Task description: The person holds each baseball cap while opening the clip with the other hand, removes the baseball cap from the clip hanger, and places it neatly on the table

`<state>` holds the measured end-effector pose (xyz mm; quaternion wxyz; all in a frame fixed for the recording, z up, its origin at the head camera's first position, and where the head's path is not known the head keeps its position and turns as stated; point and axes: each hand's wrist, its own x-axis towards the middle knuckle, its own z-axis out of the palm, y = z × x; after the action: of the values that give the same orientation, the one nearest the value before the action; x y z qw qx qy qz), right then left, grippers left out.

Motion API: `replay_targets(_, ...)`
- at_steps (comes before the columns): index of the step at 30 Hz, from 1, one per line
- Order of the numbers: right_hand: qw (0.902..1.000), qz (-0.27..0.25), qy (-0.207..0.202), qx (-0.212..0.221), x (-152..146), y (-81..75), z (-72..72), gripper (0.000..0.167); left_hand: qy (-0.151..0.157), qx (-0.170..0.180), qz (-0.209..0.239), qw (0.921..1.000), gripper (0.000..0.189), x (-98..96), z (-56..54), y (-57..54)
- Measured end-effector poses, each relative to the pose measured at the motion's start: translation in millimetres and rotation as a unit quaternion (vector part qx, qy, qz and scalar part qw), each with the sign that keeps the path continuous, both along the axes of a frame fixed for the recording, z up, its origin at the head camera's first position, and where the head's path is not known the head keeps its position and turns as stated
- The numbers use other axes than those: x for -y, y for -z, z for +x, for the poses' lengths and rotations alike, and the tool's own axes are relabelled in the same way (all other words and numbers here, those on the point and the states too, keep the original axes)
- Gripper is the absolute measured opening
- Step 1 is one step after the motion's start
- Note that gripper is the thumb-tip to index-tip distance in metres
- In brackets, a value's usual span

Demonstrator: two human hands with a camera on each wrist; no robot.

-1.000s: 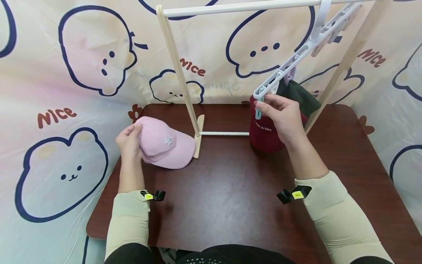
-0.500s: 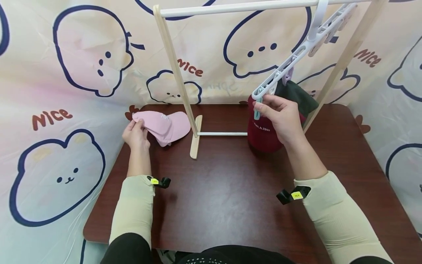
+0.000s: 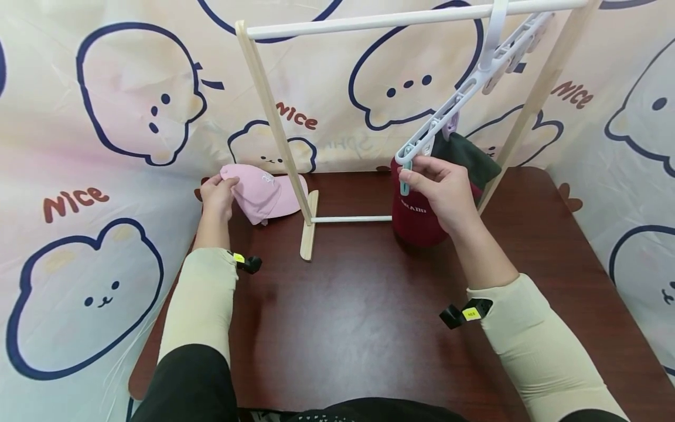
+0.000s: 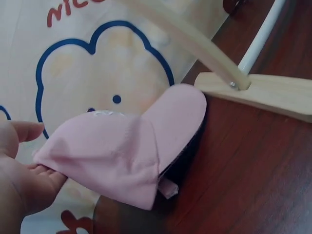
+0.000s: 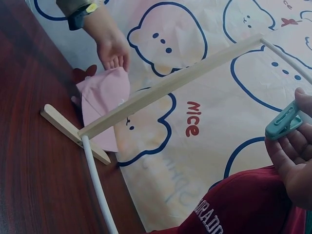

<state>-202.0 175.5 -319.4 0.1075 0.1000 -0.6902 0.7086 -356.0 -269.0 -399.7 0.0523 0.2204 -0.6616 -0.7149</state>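
Note:
My left hand [image 3: 217, 196] holds a pink baseball cap [image 3: 259, 190] at the back left, by the rack's left leg. In the left wrist view, the fingers curl at the crown of the cap [image 4: 112, 156] while the thumb stands apart. The brim points right. My right hand [image 3: 445, 193] pinches a teal clothespin [image 3: 405, 180] at the near end of a white clip hanger [image 3: 448, 108]; the clothespin [image 5: 284, 123] shows clearly in the right wrist view. Behind that hand is a dark red cap [image 3: 411, 214] with a green brim [image 3: 465, 159], partly hidden, below a lilac clip [image 3: 450, 126].
A rack with wooden legs [image 3: 271, 117] and a white top bar [image 3: 369, 23] stands on the dark brown table [image 3: 337, 328]. Its left foot [image 3: 309, 234] lies beside the pink cap; a white lower bar [image 3: 350, 219] crosses behind. Patterned cloth [image 3: 132, 193] surrounds the table.
My left hand has carried the pink cap back toward the cloth and turned it, its brim now behind the rack's left leg. The right hand keeps its pinch on the clothespin.

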Motion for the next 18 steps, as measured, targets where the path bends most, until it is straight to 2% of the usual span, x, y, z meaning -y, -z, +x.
replay_targets(5,1.0000,0.003,0.000,-0.002,1,-0.8,0.9,0.038,0.017,0.042,-0.092,0.9947,0.069,5.6,7.5,7.3)
replay_targets(10,1.0000,0.005,0.000,-0.002,1,-1.2,1.0,0.039,-0.003,0.038,-0.102,0.9940,0.076,9.5,13.5,15.6)
replay_targets(12,1.0000,0.007,0.002,0.000,1,-1.2,1.2,0.040,-0.029,0.014,-0.098,0.9946,0.075,10.4,14.7,15.1)
replay_targets(15,0.9999,0.009,0.005,0.002,0,-1.4,2.0,0.040,-0.083,-0.052,-0.098,0.9904,0.067,9.6,16.3,7.3)
replay_targets(17,0.9999,0.009,0.007,0.002,1,-1.9,2.6,0.040,-0.129,-0.109,-0.110,0.9794,0.055,6.6,19.6,-4.2)
replay_targets(18,0.9999,0.009,0.007,0.001,1,-2.1,2.8,0.040,-0.151,-0.142,-0.118,0.9711,0.049,4.2,22.3,-11.1)
